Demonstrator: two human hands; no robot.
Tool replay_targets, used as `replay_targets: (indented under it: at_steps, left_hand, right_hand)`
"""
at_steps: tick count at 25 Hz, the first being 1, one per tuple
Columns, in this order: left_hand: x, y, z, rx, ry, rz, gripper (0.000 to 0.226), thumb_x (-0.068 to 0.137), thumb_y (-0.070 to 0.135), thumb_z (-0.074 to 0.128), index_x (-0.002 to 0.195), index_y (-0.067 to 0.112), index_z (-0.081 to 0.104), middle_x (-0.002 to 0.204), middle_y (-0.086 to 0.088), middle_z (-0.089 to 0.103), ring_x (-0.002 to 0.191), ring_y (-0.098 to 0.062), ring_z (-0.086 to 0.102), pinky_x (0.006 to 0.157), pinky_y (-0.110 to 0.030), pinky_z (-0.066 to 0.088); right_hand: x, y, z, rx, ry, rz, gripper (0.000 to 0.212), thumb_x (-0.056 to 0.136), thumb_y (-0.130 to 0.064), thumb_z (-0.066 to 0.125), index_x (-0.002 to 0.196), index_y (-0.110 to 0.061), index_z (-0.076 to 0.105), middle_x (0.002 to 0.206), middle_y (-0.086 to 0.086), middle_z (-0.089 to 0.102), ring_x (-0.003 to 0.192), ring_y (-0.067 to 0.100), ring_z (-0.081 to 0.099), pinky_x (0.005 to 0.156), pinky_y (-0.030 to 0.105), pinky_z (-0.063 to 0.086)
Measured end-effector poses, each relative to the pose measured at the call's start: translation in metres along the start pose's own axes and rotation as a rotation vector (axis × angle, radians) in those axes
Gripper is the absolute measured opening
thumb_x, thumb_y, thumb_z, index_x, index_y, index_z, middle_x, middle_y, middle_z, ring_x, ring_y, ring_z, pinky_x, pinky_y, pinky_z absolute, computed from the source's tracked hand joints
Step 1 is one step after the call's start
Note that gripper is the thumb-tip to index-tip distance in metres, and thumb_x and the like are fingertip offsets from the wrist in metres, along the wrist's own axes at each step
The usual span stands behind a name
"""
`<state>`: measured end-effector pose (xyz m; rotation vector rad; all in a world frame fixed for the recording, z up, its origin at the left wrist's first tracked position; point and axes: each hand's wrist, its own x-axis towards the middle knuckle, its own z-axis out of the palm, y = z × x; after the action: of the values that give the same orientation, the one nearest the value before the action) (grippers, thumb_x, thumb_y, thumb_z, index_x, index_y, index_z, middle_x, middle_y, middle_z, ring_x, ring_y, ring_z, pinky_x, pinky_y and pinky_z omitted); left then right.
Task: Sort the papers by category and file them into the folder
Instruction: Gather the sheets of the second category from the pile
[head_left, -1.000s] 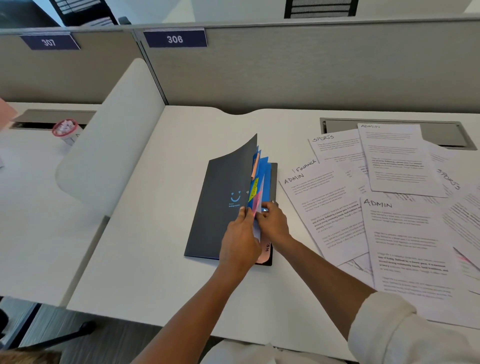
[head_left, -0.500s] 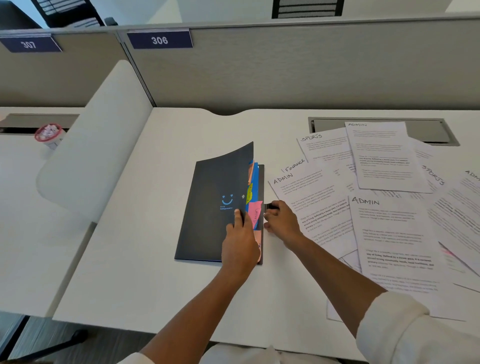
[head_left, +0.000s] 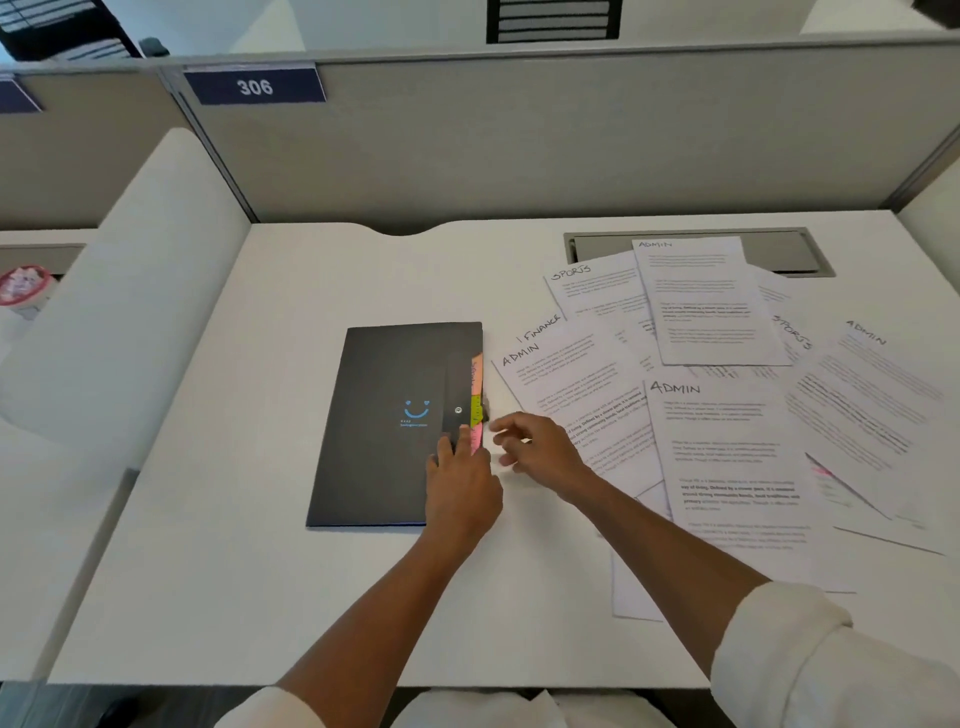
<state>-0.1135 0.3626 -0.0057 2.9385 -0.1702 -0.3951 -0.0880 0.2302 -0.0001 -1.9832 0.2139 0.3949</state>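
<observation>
A dark grey folder (head_left: 384, 421) with a blue smiley lies flat and closed on the white desk (head_left: 249, 571). Orange, green and pink tabs (head_left: 477, 405) stick out along its right edge. My left hand (head_left: 460, 483) rests flat on the folder's lower right corner, fingers straight. My right hand (head_left: 540, 449) hovers just right of the tabs with loosely spread fingers, holding nothing. Several printed papers (head_left: 727, 441) headed ADMIN, SPORTS and FINANCE lie fanned out to the right of the folder.
A grey cable tray (head_left: 779, 249) sits at the back right, partly under the papers. A white divider panel (head_left: 130, 312) bounds the desk on the left, and a grey partition (head_left: 519, 130) labelled 306 stands behind. A pink-topped cup (head_left: 23, 286) is on the neighbouring desk.
The folder's raised cover has dropped flat and closed. My right hand let go of the folder's edge and opened beside it. My left hand stays on the cover.
</observation>
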Motion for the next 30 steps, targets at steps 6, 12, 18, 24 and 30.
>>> replay_targets:
  at_steps: [6, 12, 18, 24, 30]
  left_hand:
    - [-0.008, 0.029, 0.003, -0.122, 0.173, 0.085, 0.024, 0.096, 0.027, 0.048, 0.105, 0.022, 0.070, 0.101, 0.001, 0.062, 0.097, -0.016, 0.051, 0.082, -0.031, 0.046]
    - [-0.009, 0.080, 0.013, -0.393, -0.020, 0.139, 0.020, 0.094, 0.023, 0.050, 0.101, 0.020, 0.069, 0.102, 0.002, 0.069, 0.080, -0.012, 0.061, 0.071, -0.025, 0.052]
    - [-0.008, 0.148, 0.028, -0.560, -0.065, 0.083, 0.019, 0.093, 0.021, 0.054, 0.102, 0.019, 0.070, 0.103, 0.003, 0.073, 0.086, -0.014, 0.067, 0.079, -0.023, 0.051]
    - [-0.003, 0.203, 0.042, -0.653, -0.077, -0.032, 0.041, 0.091, 0.021, 0.063, 0.130, 0.015, 0.055, 0.133, -0.003, 0.059, 0.110, -0.018, 0.062, 0.094, -0.028, 0.044]
    - [-0.006, 0.230, 0.055, -0.792, -0.139, -0.190, 0.058, 0.088, 0.025, 0.067, 0.140, 0.014, 0.042, 0.139, -0.004, 0.052, 0.125, -0.023, 0.052, 0.102, -0.038, 0.043]
  right_hand:
    - [-0.034, 0.018, -0.022, -0.050, 0.043, -0.009, 0.017, 0.093, -0.011, 0.054, 0.093, -0.017, 0.070, 0.087, -0.008, 0.072, 0.069, 0.010, 0.071, 0.069, 0.029, 0.060]
    - [-0.074, 0.064, -0.088, 0.042, 0.164, 0.084, 0.020, 0.092, -0.008, 0.053, 0.091, -0.018, 0.070, 0.086, -0.005, 0.074, 0.070, 0.012, 0.072, 0.067, 0.029, 0.060]
    - [-0.108, 0.119, -0.170, 0.144, 0.394, 0.185, 0.013, 0.088, -0.013, 0.060, 0.083, -0.020, 0.068, 0.075, 0.000, 0.073, 0.066, 0.015, 0.070, 0.056, 0.025, 0.053]
    - [-0.121, 0.173, -0.233, -0.277, 0.651, 0.213, 0.038, 0.080, -0.031, 0.076, 0.112, -0.022, 0.058, 0.108, -0.002, 0.061, 0.097, 0.019, 0.060, 0.073, 0.029, 0.049]
    - [-0.116, 0.199, -0.242, -0.666, 0.406, 0.332, 0.073, 0.076, -0.047, 0.072, 0.135, -0.019, 0.038, 0.137, 0.007, 0.043, 0.120, 0.028, 0.046, 0.089, 0.041, 0.049]
